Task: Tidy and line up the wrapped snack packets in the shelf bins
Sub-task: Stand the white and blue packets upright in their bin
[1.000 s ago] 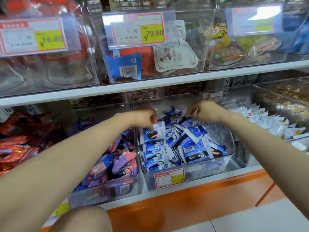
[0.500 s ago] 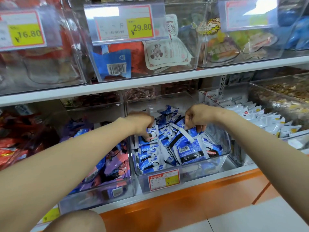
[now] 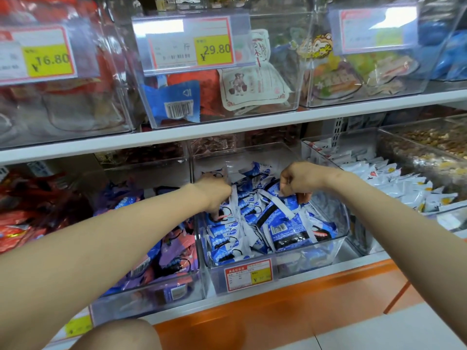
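A clear plastic bin (image 3: 336, 251) on the lower shelf holds several blue and white wrapped snack packets (image 3: 280, 228). Both my hands are inside it. My left hand (image 3: 214, 192) reaches down at the bin's left side, its fingers curled round a blue and white packet standing among the row there. My right hand (image 3: 298, 179) is at the middle back of the bin, fingers curled and pinching the crimped edge of a blue packet on top of the heap. The fingertips of both hands are partly hidden by packets.
A bin of purple and blue packets (image 3: 161, 253) stands to the left, red packets (image 3: 22, 223) beyond it. A bin of white packets (image 3: 404, 188) stands to the right. The upper shelf (image 3: 227, 127) with price-tagged bins overhangs. My knee (image 3: 121, 334) is low at the front.
My left hand has pushed its packet down into the left row. My right hand has dropped onto the heap and taken a packet's edge. The view shifted slightly.
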